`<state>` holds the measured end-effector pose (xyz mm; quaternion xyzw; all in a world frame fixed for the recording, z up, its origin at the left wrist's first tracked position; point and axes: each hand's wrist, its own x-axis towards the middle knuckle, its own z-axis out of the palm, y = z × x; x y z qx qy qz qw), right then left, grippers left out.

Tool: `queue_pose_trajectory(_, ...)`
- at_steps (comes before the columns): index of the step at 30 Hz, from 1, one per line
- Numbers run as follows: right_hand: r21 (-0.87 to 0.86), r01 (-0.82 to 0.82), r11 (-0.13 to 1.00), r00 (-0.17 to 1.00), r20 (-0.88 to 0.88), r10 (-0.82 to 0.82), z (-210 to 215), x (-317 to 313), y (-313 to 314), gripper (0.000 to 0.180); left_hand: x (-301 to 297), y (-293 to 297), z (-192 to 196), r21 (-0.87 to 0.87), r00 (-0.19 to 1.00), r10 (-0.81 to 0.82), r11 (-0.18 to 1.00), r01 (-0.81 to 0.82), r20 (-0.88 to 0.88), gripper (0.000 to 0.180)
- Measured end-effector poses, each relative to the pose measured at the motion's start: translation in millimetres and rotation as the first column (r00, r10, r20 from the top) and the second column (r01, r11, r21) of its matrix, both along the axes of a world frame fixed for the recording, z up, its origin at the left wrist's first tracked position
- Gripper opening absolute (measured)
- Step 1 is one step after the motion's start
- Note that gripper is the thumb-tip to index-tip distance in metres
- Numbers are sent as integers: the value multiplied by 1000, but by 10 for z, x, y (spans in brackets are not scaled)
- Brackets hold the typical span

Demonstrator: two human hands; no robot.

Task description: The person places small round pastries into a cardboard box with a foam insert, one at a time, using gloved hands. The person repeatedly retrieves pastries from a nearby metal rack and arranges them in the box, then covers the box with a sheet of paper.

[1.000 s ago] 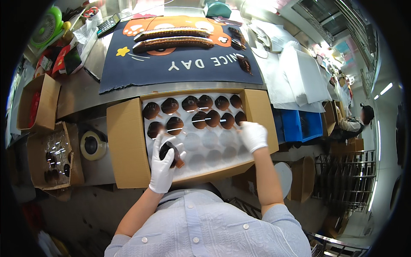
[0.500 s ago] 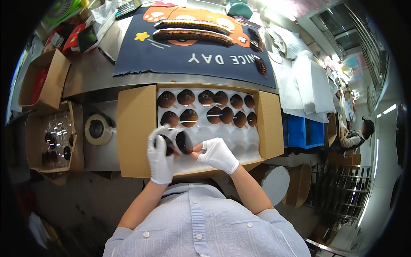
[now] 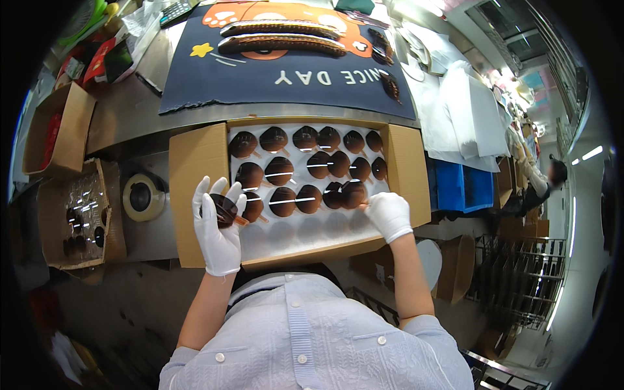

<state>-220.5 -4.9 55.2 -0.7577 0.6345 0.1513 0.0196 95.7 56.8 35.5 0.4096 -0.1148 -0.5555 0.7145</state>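
An open cardboard box (image 3: 185, 224) in front of me holds a white sheet with rows of round, brown tinted lenses (image 3: 273, 139), some with small tabs. My left hand (image 3: 220, 237), in a white glove, is closed around dark tinted lenses (image 3: 224, 209) at the box's left side; how many is hard to tell. At the right of the third row, my gloved right hand (image 3: 390, 216) pinches the tab of a brown lens (image 3: 354, 194), which overlaps its neighbour. Nearest to me on the sheet is a row of pale round shapes (image 3: 283, 233).
Behind the box, a dark blue mat (image 3: 214, 88) bears two long rows of stacked lenses (image 3: 283, 44). Tape (image 3: 144, 197) and a carton with plastic-wrapped lenses (image 3: 110, 224) are at left. A blue bin (image 3: 458, 186) stands at right, with another person (image 3: 539, 185) farther off.
My right hand has moved right with a lens, away from my left hand, which has shifted left with its lenses. More lenses now lie in the third row.
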Motion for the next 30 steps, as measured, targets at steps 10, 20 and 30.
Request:
queue_pose_trajectory(10,183,-248,951,576,817,-7,3,952,476,23,-610,86,-164,-11,974,-216,976,217,74,18)
queue_pose_trajectory(20,290,-123,949,445,871,-208,-25,1289,711,20,-155,6,-47,-235,917,68,972,29,393,45)
queue_pose_trajectory(30,19,-25,999,998,64,24,31,194,640,19,251,-17,64,-131,858,14,989,63,513,31)
